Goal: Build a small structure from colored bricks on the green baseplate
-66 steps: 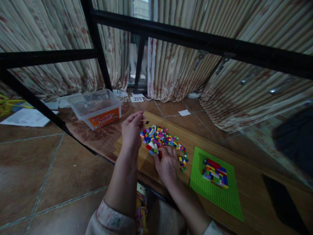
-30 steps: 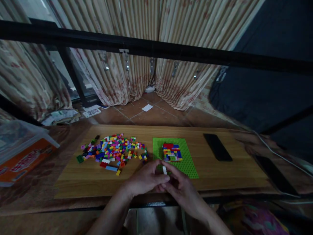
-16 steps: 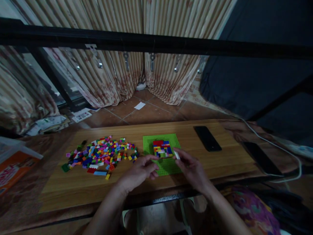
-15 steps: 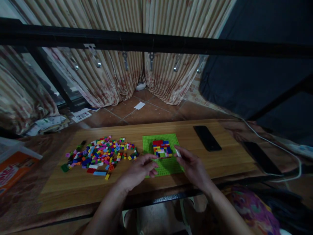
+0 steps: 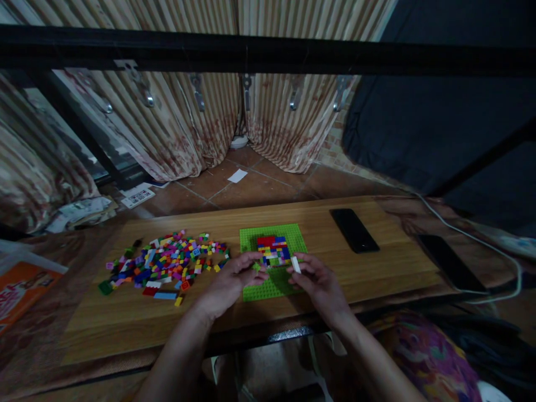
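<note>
A white toy building brick (image 5: 296,265), long and narrow, is pinched between the thumb and fingers of my right hand (image 5: 320,285), over the right side of a green studded baseplate (image 5: 272,290). On the baseplate sits a block of red, blue, yellow and white bricks (image 5: 274,249) pressed together. My left hand (image 5: 230,282) hovers at the baseplate's left side, close to the block's near left corner. Its thumb and fingers are apart, with green showing in the gap. My fingers hide part of the block's near edge.
Loose bricks of many colours (image 5: 167,259) are heaped on the wooden board (image 5: 125,329) at the left. A black phone (image 5: 354,230) lies on the board's right side, and another dark phone-like slab (image 5: 450,262) lies farther right beside a white cable (image 5: 498,251). An orange-labelled box (image 5: 25,285) stands far left.
My right hand has turned and come slightly left, so the white brick shows more fully. My left hand has shifted a little left and up in view. The camera view has moved slightly.
</note>
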The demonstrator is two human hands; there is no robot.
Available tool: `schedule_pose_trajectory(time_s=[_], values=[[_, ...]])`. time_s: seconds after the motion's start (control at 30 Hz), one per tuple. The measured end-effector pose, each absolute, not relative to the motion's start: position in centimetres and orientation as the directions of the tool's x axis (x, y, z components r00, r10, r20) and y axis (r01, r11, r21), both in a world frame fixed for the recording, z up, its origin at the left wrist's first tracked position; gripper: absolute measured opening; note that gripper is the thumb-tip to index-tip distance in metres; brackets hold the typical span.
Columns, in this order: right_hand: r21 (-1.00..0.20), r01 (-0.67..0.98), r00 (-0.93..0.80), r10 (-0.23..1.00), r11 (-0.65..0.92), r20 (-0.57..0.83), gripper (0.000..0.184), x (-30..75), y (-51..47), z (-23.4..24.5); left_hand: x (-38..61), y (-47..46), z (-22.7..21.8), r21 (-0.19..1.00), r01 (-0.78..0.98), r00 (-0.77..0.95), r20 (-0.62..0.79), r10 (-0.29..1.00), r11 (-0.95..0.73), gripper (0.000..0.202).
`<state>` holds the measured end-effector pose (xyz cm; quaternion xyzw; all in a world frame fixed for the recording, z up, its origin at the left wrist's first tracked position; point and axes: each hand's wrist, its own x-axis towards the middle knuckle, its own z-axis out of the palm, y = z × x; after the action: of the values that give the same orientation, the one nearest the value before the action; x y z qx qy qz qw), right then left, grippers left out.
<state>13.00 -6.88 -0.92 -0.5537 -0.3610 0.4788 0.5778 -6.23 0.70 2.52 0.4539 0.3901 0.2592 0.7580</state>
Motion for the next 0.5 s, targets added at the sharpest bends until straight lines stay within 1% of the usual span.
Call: schedule_pose_trajectory(time_s=[0.07, 0.13, 0.23, 0.3, 0.33, 0.4, 0.5], values=[[-0.988, -0.138, 0.301, 0.948, -0.067, -0.106, 0.032, 13.1, -6.6, -0.9, -6.1, 0.8, 2.7, 0.893, 0.008, 0.562, -0.376, 0.737, 0.449, 0.04], [-0.996, -0.082, 0.316, 0.946, -0.044, -0.068, 0.026, 13.2, -6.5, -0.8, -6.0, 0.9, 2.9, 0.899, 0.04, 0.549, -0.384, 0.742, 0.436, 0.04], [-0.998, 0.064, 0.283, 0.959, -0.002, 0.016, 0.019, 13.0, -6.8, 0.0, -5.7, 0.8, 2.8, 0.898, 0.053, 0.532, -0.396, 0.748, 0.437, 0.034], [-0.984, 0.179, 0.24, 0.969, 0.017, 0.06, 0.016, 12.4, -7.3, 0.8, -5.3, 0.6, 2.5, 0.881, 0.029, 0.53, -0.413, 0.74, 0.471, 0.029], [-0.972, 0.234, 0.22, 0.972, 0.024, 0.077, 0.014, 11.9, -7.5, 1.2, -5.0, 0.3, 2.4, 0.867, -0.012, 0.528, -0.417, 0.739, 0.498, 0.027], [-0.942, 0.333, 0.187, 0.977, 0.038, 0.105, 0.011, 10.7, -7.7, 2.0, -4.5, -0.2, 2.1, 0.813, -0.151, 0.514, -0.421, 0.747, 0.563, 0.023], [-0.897, 0.435, 0.175, 0.97, 0.077, 0.168, 0.012, 8.6, -7.6, 2.7, -3.9, -0.8, 2.1, 0.642, -0.34, 0.545, -0.461, 0.701, 0.687, 0.015]])
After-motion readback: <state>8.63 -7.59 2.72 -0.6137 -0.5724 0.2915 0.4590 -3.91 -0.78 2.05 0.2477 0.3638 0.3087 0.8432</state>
